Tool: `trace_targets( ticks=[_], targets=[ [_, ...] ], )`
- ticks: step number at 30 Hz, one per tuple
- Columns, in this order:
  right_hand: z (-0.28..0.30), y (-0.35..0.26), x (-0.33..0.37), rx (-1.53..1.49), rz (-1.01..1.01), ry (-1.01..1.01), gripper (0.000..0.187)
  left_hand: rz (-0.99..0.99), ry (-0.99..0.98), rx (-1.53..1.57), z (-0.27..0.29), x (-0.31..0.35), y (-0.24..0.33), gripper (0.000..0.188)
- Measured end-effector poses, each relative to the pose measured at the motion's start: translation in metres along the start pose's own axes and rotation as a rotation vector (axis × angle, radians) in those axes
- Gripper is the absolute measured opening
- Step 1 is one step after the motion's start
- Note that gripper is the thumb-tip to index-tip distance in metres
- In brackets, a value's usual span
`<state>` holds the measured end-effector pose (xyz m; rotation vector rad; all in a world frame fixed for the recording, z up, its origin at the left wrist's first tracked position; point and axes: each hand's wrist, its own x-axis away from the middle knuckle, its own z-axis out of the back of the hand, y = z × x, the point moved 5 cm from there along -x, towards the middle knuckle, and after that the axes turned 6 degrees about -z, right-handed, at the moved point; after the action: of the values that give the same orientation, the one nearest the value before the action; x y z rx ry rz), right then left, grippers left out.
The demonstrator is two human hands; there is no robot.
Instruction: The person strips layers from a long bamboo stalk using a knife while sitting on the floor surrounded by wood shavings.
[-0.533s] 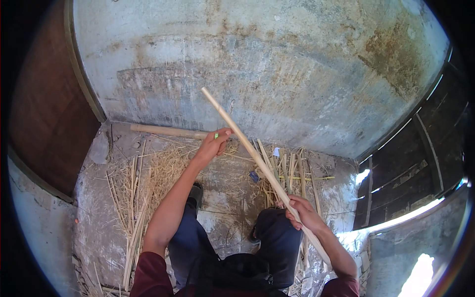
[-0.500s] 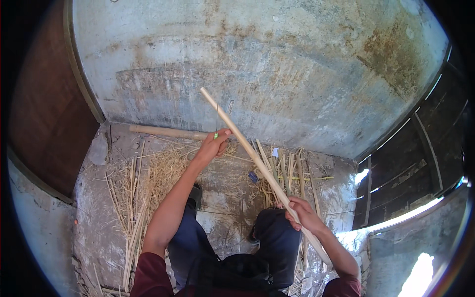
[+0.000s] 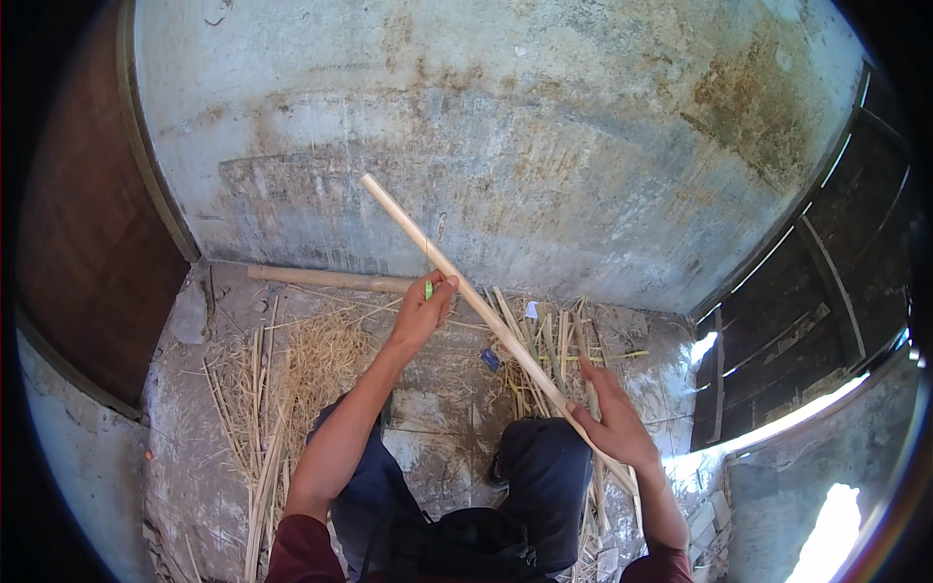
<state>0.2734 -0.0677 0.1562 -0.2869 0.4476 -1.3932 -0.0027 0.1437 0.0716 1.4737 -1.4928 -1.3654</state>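
A long pale wooden stick point(image 3: 505, 337) slants across in front of me, from the wall side at upper left down to my right leg. My left hand point(image 3: 422, 313) is closed, its fingertips pinching the stick above its middle. A small green piece with a thin dark line rising from it point(image 3: 429, 290) shows at the same fingers; its kind is unclear. Nearer to me, my right hand point(image 3: 614, 420) is open, fingers stretched out and apart. Its thumb lies against the lower part of the stick, whose near end runs below that hand.
Straw-like shavings point(image 3: 326, 355) and thin strips point(image 3: 258, 418) litter the floor at left. More sticks point(image 3: 564, 335) lie at right, beside a small blue item point(image 3: 490, 360). A thick pole point(image 3: 321, 279) lies along the foot of the stained wall point(image 3: 486, 165). Dark boards point(image 3: 787, 321) stand at right.
My right hand has opened from its grip around the stick's lower part. The stick's upper end has shifted left, and my left fingertips now meet the stick.
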Motion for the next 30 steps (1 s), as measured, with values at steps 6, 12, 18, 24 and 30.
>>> trace_targets(
  ticks=[6, 12, 18, 24, 30],
  targets=[
    [-0.018, -0.048, -0.040, -0.096, 0.123, 0.001, 0.073, -0.018, -0.049, -0.013, -0.019, 0.014, 0.004, 0.021],
    [-0.051, -0.038, -0.077, -0.098, 0.238, 0.025, 0.066, -0.004, -0.038, 0.032, -0.025, 0.019, 0.011, 0.024],
    [-0.042, -0.057, -0.082, 0.005, -0.032, -0.166, 0.043, 0.003, -0.076, -0.096, -0.026, 0.026, 0.003, 0.028],
    [-0.072, -0.039, -0.080, -0.266, -0.056, -0.206, 0.035, -0.187, -0.066, -0.412, -0.020, 0.023, 0.008, 0.039],
    [-0.089, -0.018, -0.080, -0.320, -0.034, -0.031, 0.023, -0.100, -0.198, -0.797, -0.016, 0.033, 0.011, 0.040]
  ],
)
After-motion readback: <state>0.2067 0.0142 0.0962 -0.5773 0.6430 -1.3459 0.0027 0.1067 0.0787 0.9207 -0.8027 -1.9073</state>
